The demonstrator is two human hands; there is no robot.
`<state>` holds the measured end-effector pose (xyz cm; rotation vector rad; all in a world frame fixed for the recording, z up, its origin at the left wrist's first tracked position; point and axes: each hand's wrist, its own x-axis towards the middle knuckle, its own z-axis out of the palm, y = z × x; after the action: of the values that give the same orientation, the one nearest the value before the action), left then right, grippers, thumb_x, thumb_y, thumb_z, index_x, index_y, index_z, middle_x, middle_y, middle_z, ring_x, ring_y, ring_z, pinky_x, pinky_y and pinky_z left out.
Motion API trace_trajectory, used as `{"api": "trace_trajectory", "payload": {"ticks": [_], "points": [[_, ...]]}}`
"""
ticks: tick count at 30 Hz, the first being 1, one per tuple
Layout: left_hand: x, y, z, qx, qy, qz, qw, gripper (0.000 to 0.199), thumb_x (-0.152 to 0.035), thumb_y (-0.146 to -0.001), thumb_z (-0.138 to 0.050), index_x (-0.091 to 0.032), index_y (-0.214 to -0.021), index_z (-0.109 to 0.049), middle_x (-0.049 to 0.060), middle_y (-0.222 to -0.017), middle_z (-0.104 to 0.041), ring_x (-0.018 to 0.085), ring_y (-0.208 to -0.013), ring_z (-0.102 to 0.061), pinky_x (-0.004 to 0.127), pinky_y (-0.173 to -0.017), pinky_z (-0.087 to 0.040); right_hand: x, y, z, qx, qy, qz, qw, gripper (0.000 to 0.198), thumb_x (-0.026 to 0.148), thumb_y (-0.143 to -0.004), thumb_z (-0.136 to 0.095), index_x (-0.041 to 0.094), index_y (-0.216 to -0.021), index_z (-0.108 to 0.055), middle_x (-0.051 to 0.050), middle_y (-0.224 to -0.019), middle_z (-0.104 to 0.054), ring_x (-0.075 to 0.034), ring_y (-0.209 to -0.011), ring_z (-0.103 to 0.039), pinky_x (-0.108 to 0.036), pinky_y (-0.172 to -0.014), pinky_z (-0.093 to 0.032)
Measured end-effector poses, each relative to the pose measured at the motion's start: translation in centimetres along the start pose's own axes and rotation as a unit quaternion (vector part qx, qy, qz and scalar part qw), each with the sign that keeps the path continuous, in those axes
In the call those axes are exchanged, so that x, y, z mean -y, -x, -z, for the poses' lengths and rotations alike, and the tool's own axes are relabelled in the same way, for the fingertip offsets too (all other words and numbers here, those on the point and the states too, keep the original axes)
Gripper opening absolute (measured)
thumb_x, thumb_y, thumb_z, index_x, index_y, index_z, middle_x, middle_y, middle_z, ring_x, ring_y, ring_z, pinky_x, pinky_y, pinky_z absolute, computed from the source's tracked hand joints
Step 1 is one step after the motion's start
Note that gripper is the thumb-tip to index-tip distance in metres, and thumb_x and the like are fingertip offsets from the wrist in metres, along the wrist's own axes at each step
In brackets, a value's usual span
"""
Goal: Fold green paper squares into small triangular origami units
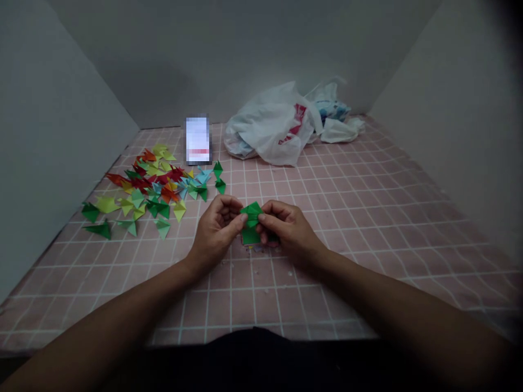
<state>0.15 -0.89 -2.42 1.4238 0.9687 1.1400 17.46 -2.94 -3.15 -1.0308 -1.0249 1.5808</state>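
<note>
Between my two hands is a piece of green origami paper (252, 211), partly folded, with a pointed top. My left hand (220, 224) pinches its left edge between thumb and fingers. On the other side, my right hand (286, 224) grips the right edge the same way, thumb on top. Just below and behind it lies a green sheet (250, 235), apparently on a small stack whose other colours peek out underneath. My fingers hide part of the folded paper and of the stack.
Many folded paper cranes (157, 182) in green, yellow, red, orange and blue spread across the left. A phone (198, 139) with a lit, blurred screen stands behind them. White plastic bags (269, 122) lie at the back. A pink checked cloth (368, 207) covers the table; walls enclose three sides.
</note>
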Motion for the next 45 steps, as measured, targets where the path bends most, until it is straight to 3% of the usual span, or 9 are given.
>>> {"api": "trace_trajectory", "payload": {"ticks": [4, 14, 20, 26, 31, 39, 45], "points": [[0.05, -0.01, 0.01, 0.012, -0.011, 0.006, 1.000, 0.020, -0.023, -0.077, -0.077, -0.019, -0.089, -0.061, -0.001, -0.079, -0.063, 0.012, -0.071, -0.062, 0.024, -0.066, -0.054, -0.30, -0.06, 0.09, -0.006, -0.006, 0.021, 1.000, 0.022, 0.037, -0.084, -0.073, 0.020, -0.078, -0.061, 0.003, -0.066, -0.063, -0.008, -0.049, -0.054, -0.017, -0.040, -0.036], [0.41, 0.19, 0.14, -0.039, -0.069, -0.006, 0.997, 0.013, -0.025, -0.078, -0.077, -0.017, -0.083, -0.068, 0.001, -0.077, -0.069, 0.013, -0.068, -0.065, 0.025, -0.064, -0.054, -0.54, 0.09, -0.13, -0.006, -0.011, 0.005, 1.000, 0.021, 0.037, -0.084, -0.073, 0.020, -0.079, -0.063, 0.002, -0.064, -0.065, -0.009, -0.051, -0.058, -0.019, -0.045, -0.040], [0.46, 0.16, -0.01, -0.046, -0.034, -0.007, 0.998, 0.013, -0.024, -0.076, -0.076, -0.017, -0.079, -0.066, 0.000, -0.072, -0.066, 0.012, -0.065, -0.063, 0.022, -0.061, -0.053, -0.58, 0.03, -0.18, 0.006, -0.025, -0.001, 1.000, 0.021, 0.036, -0.082, -0.074, 0.019, -0.078, -0.062, 0.002, -0.068, -0.069, -0.009, -0.051, -0.061, -0.022, -0.050, -0.047], [0.30, 0.11, 0.03, -0.045, -0.033, -0.029, 0.998, 0.010, -0.021, -0.077, -0.075, -0.017, -0.080, -0.066, -0.001, -0.073, -0.066, 0.009, -0.065, -0.063, 0.019, -0.061, -0.052, -0.65, 0.09, -0.10, 0.029, -0.038, -0.016, 0.999, 0.021, 0.033, -0.082, -0.073, 0.019, -0.076, -0.059, 0.001, -0.071, -0.070, -0.010, -0.051, -0.063, -0.022, -0.048, -0.044], [0.36, 0.13, 0.13, -0.029, -0.036, -0.025, 0.999, 0.017, -0.021, -0.077, -0.078, -0.017, -0.090, -0.068, 0.001, -0.082, -0.071, 0.012, -0.073, -0.069, 0.022, -0.068, -0.057, -0.56, 0.14, -0.18, 0.005, -0.039, -0.001, 0.999, 0.021, 0.035, -0.082, -0.074, 0.020, -0.077, -0.060, 0.001, -0.071, -0.069, -0.009, -0.052, -0.061, -0.019, -0.043, -0.038], [0.47, -0.03, 0.23, -0.038, -0.048, -0.012, 0.998, 0.011, -0.024, -0.077, -0.075, -0.017, -0.081, -0.067, 0.000, -0.074, -0.068, 0.012, -0.066, -0.064, 0.023, -0.061, -0.053, -0.67, 0.07, -0.23, 0.013, -0.029, -0.004, 0.999, 0.019, 0.035, -0.082, -0.074, 0.020, -0.078, -0.063, 0.001, -0.072, -0.070, -0.009, -0.053, -0.061, -0.023, -0.051, -0.047], [0.02, -0.07, 0.14, -0.048, -0.028, 0.015, 0.998, 0.015, -0.025, -0.072, -0.076, -0.016, -0.075, -0.064, 0.000, -0.069, -0.064, 0.011, -0.062, -0.061, 0.023, -0.058, -0.051, -0.70, 0.13, -0.20, 0.028, -0.038, -0.016, 0.999, 0.021, 0.035, -0.083, -0.075, 0.019, -0.078, -0.062, 0.001, -0.074, -0.071, -0.009, -0.054, -0.063, -0.021, -0.048, -0.042]]}}
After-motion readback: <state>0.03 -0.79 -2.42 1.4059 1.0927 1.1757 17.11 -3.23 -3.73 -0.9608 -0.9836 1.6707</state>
